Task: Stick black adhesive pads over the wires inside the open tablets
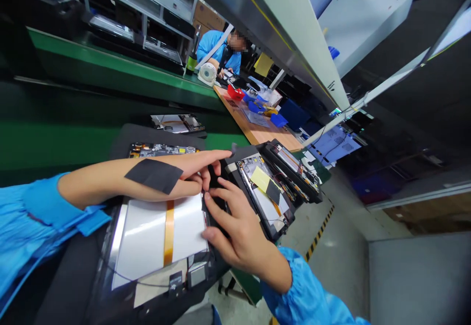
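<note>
An opened tablet (150, 237) lies before me, its white battery crossed by an orange ribbon cable (169, 232). My left hand (184, 173) reaches over its upper part, forefinger stretched out, the thumb and other fingers bent together at the right edge. Whatever is between them is hidden. A black tape piece (154, 175) sticks to the back of that hand, and a small dark scrap (233, 149) is at its forefinger tip. My right hand (239, 224) has its fingers spread, with the fingertips touching the tablet's right edge beside a dark strip.
To the right lies another opened tablet (263, 192) with a yellow note (260, 179); more opened units (294, 168) are stacked beyond. One more opened unit (178, 123) is behind. A co-worker (217, 45) sits far back near a white fan (207, 73) and small bins (235, 92). A metal shelf beam hangs overhead.
</note>
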{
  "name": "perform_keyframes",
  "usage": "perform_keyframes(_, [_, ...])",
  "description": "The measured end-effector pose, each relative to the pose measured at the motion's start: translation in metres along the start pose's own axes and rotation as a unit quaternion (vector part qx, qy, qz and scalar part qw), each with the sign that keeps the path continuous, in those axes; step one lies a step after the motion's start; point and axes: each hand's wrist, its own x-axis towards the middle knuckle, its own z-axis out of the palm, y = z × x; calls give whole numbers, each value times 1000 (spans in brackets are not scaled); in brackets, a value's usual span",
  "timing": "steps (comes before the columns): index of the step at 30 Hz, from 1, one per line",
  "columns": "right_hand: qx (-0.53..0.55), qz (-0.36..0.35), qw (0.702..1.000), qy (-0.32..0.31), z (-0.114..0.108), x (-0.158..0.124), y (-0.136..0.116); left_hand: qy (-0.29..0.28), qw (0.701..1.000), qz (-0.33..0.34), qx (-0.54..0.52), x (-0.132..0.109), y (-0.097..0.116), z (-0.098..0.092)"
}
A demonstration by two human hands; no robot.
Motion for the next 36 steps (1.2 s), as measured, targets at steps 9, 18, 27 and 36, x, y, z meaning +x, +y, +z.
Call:
perform_keyframes(9, [-11, 39, 992, -115, -8, 9, -19, -32, 998, -14, 57, -1, 4, -14])
perform_keyframes(18, [84, 116, 989, -44, 5, -5, -8, 15, 996, -79, -46, -6, 13, -14])
perform_keyframes(27, [202, 220, 954, -26, 18, 4, -6, 116, 987, -103, 28, -6, 27, -24])
perform_keyframes(36, [385, 299, 871, 64, 42, 15, -23, 529, 774, -326, 123, -157, 14, 83])
